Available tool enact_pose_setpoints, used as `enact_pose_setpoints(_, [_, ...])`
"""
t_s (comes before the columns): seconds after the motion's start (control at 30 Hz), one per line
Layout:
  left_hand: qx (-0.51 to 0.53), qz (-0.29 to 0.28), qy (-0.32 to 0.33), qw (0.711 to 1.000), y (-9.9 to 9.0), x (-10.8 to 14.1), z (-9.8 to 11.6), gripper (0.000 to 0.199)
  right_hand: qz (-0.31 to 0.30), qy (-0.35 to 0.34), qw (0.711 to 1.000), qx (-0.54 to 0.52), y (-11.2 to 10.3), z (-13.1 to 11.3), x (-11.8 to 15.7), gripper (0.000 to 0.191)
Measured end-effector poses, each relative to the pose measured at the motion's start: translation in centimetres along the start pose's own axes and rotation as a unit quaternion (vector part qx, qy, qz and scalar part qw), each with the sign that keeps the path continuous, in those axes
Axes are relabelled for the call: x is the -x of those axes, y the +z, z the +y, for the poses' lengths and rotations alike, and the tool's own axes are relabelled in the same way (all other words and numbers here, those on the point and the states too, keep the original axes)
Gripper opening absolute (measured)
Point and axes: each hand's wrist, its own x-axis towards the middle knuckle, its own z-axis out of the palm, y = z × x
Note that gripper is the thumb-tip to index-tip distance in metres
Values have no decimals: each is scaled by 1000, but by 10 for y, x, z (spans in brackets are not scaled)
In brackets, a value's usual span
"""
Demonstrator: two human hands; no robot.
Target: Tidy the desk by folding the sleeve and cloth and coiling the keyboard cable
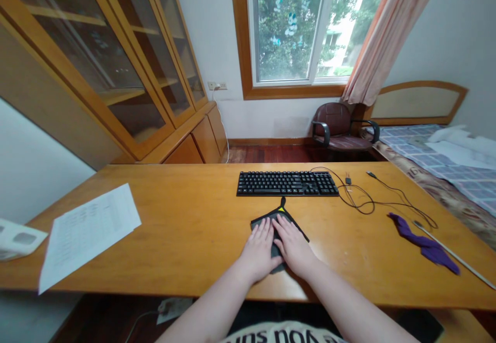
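Both of my hands lie flat on a folded dark grey cloth [276, 251] with black edging, near the front of the wooden desk. My left hand [259, 250] covers the cloth's left part, fingers stretched out and pointing away from me. Close beside it, my right hand [293, 243] presses on the right part with its fingers extended. A small black loop [283, 201] and a yellow patch [281, 209] show at the cloth's far corner. Much of the cloth is hidden beneath my palms. Just beyond it sits a black keyboard [287, 183].
The keyboard's cable [364, 213] coils on the right of the desk [186, 229]. A purple cloth [424, 242] and a thin white rod [453, 252] lie farther right. Printed paper [91, 234] rests on the left, near a white object [21, 237]. An armchair [337, 126] stands behind.
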Motion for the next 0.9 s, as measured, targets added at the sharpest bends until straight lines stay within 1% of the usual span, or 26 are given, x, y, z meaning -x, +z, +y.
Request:
enact_pose_setpoints(0.1, [5, 5, 0, 1000, 0, -1, -5, 95, -36, 14, 999, 25, 7, 2, 3, 55])
enact_pose_setpoints(0.23, [14, 8, -4, 1000, 1, -3, -13, 99, -54, 47, 996, 46, 5, 13, 5, 64])
enact_pose_setpoints(0.33, [23, -4, -3, 1000, -4, -3, -16, 100, -44, 99, 993, 45, -1, 28, 7, 65])
enact_pose_setpoints(0.43, [43, -13, -2, 999, -13, -4, -20, 91, -11, 171, 985, 16, -11, 50, 12, 57])
enact_pose_setpoints(0.5, [52, 5, -22, 998, -20, -6, -23, 78, 29, 213, 977, -13, -21, 64, 17, 50])
enact_pose_setpoints(0.57, [43, 47, -70, 996, -24, -9, -28, 69, 63, 234, 969, -49, -30, 71, 22, 46])
enact_pose_setpoints(0.63, [24, 87, -126, 988, -26, -14, -32, 65, 66, 238, 964, -99, -36, 71, 24, 41])
enact_pose_setpoints(0.7, [7, 101, -151, 983, -27, -20, -34, 61, 56, 238, 955, -165, -35, 65, 22, 37])
enact_pose_setpoints(0.73, [-1, 100, -148, 984, -28, -23, -33, 59, 54, 237, 949, -202, -32, 61, 20, 35])
enact_pose_setpoints(0.83, [-23, 98, -105, 989, -28, -32, -26, 57, 47, 219, 923, -315, -17, 51, 8, 32])
enact_pose_setpoints(0.9, [-32, 95, -94, 991, -28, -37, -20, 59, 33, 207, 909, -362, -6, 47, 1, 37])
